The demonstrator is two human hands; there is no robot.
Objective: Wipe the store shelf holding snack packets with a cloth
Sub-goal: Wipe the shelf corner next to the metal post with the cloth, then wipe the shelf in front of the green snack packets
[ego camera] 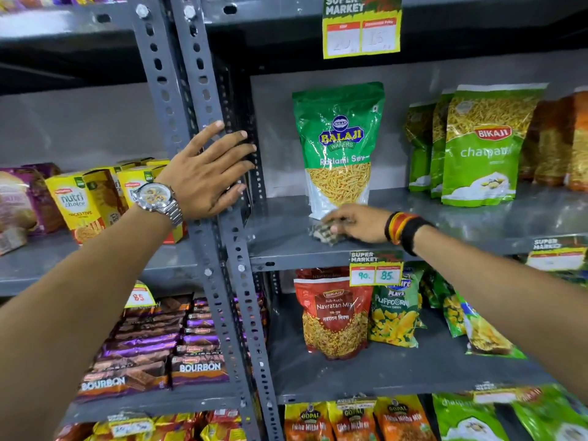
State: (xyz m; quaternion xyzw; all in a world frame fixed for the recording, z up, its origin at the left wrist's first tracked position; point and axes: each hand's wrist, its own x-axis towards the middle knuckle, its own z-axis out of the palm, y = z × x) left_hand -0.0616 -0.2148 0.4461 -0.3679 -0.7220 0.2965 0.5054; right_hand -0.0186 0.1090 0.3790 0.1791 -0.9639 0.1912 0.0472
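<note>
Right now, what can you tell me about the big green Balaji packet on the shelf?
The Balaji packet is a tall, shiny plastic pouch standing upright on the grey metal shelf. Its top is green with a blue and yellow logo and the words Ratlami Sev; the lower part shows thin yellow snack sticks, with white at the bottom. It looks sealed and full. It stands alone, apart from the Bikaji packets. Just in front of its base, the right hand holds a cloth on the shelf.
</note>
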